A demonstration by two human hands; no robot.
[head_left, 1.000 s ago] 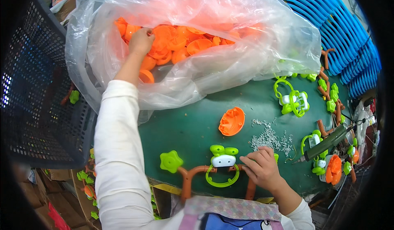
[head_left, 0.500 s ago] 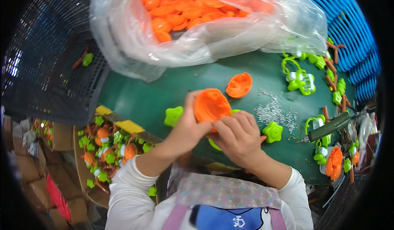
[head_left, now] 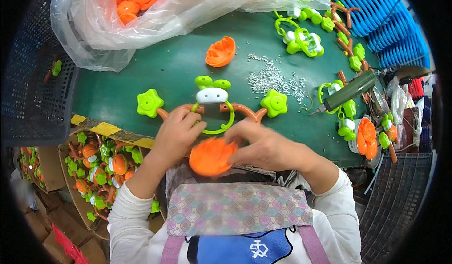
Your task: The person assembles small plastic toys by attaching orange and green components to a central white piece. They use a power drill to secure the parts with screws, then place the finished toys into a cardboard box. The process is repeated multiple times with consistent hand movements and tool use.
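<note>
My right hand (head_left: 266, 146) has its thumb and fingers at the right edge of an orange half-shell (head_left: 209, 157), smeared by motion and close to my apron. My left hand (head_left: 174, 137) is closed, fingertips on the brown branch piece (head_left: 187, 108) beside a green ring (head_left: 230, 121). That ring joins a white face piece (head_left: 212, 95) topped by two green knobs (head_left: 213, 82). Another brown branch piece (head_left: 242, 110) lies to the ring's right. Green star pieces, one left (head_left: 149, 103) and one right (head_left: 274, 102), sit at the branches' outer ends. Farther off rests a second orange half-shell (head_left: 220, 52).
Small metal screws (head_left: 273, 76) lie scattered right of centre. A green power screwdriver (head_left: 351, 92) points inward from the right. Beyond are a plastic bag (head_left: 188, 19) of orange shells and blue baskets (head_left: 372, 14). A carton (head_left: 70, 179) of assembled toys stands lower left, below a dark crate (head_left: 35, 99).
The orange half-shell has come down toward me, away from my left hand, which now rests at the branch. The laid-out ring and branches are uncovered. The whole view has shifted.
</note>
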